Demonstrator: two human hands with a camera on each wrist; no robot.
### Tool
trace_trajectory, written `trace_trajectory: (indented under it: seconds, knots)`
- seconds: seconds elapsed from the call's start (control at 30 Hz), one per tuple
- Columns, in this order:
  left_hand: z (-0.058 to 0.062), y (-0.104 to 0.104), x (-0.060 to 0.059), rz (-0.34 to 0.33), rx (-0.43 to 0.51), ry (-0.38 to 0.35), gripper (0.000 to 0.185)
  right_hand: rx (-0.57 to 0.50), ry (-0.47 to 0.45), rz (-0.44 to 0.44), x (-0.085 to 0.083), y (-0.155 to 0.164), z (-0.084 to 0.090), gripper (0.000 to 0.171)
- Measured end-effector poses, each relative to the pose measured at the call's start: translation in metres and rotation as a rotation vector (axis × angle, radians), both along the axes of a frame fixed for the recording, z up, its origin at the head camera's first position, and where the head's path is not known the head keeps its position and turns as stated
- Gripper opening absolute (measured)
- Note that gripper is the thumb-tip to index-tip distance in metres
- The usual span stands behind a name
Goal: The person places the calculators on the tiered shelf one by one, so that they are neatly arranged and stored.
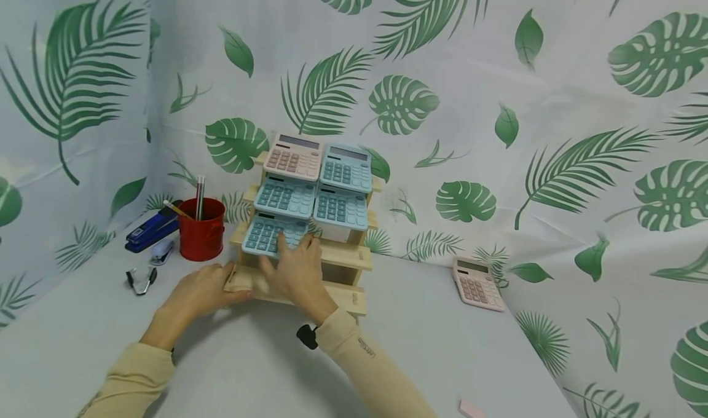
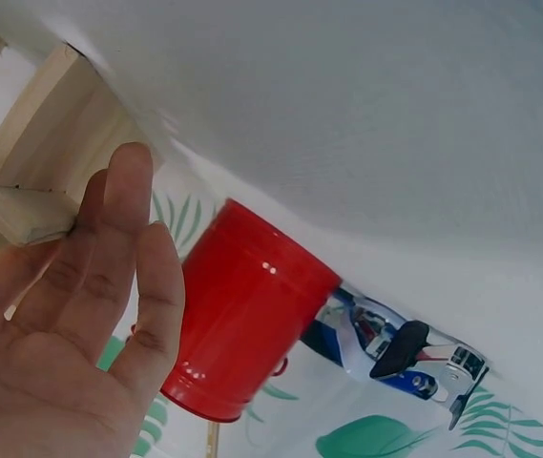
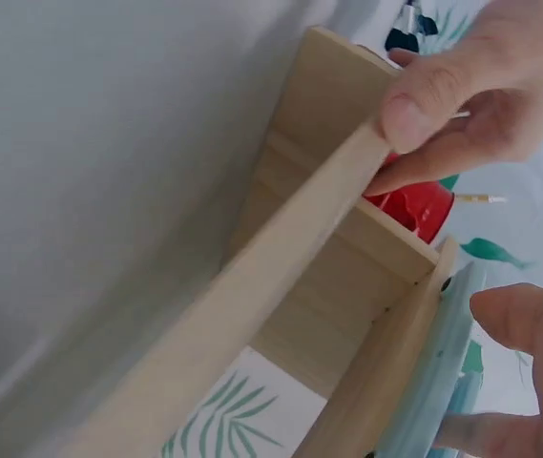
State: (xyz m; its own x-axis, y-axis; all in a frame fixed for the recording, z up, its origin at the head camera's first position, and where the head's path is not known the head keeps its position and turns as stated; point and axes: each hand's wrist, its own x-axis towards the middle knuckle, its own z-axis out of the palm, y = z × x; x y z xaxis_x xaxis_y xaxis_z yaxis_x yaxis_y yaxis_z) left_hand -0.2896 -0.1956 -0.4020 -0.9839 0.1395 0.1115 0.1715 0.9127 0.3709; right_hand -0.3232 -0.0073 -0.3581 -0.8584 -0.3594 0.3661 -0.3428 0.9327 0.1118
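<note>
A tiered wooden rack [image 1: 343, 255] carries calculators on its upper three steps. A pink calculator [image 1: 293, 155] and a blue calculator [image 1: 346, 167] lie on top, two more blue ones on the step below. One blue calculator [image 1: 264, 233] rests at the left of the third step. My right hand [image 1: 298, 273] touches its face with the fingers; the thumb is by its lower edge, not curled round it in the right wrist view [image 3: 538, 353]. My left hand [image 1: 204, 292] grips the left end of the lowest slat, thumb in front and fingers behind.
Left of the rack stand a red bucket [image 1: 201, 236] of pens, a blue stapler [image 1: 152, 228], a small stapler [image 1: 161, 251] and a staple remover [image 1: 142, 280]. Another pink calculator [image 1: 478, 284] lies at the right by the patterned backdrop. A pink object [image 1: 471, 409] is at the front edge.
</note>
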Motion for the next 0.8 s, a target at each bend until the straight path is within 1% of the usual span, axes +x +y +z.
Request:
trace_trajectory:
  seconds: [0.1, 0.2, 0.37, 0.43, 0.57, 0.7, 0.8]
  knots:
    - [0.0, 0.002, 0.0, 0.005, 0.0, -0.011, 0.09, -0.041, -0.026, 0.019, 0.003, 0.014, -0.006, 0.069]
    - [0.001, 0.002, 0.001, 0.006, -0.001, -0.018, 0.093, -0.083, -0.057, 0.038, 0.006, 0.036, -0.012, 0.071]
    - [0.002, 0.002, 0.001, 0.008, 0.001, -0.03, 0.095, -0.167, -0.084, 0.074, 0.008, 0.092, -0.018, 0.065]
    - [0.002, 0.003, 0.001, 0.007, 0.001, -0.028, 0.094, -0.198, -0.106, 0.059, 0.005, 0.118, -0.018, 0.064]
    - [0.001, 0.002, 0.003, 0.005, 0.007, -0.028, 0.093, -0.23, -0.159, -0.042, -0.009, 0.174, -0.013, 0.068]
    - [0.0, 0.001, 0.003, 0.002, 0.008, -0.023, 0.094, -0.212, -0.205, -0.191, -0.035, 0.24, -0.011, 0.076]
    - [0.0, 0.002, 0.003, 0.002, 0.003, -0.015, 0.094, -0.165, -0.264, -0.294, -0.056, 0.295, -0.013, 0.082]
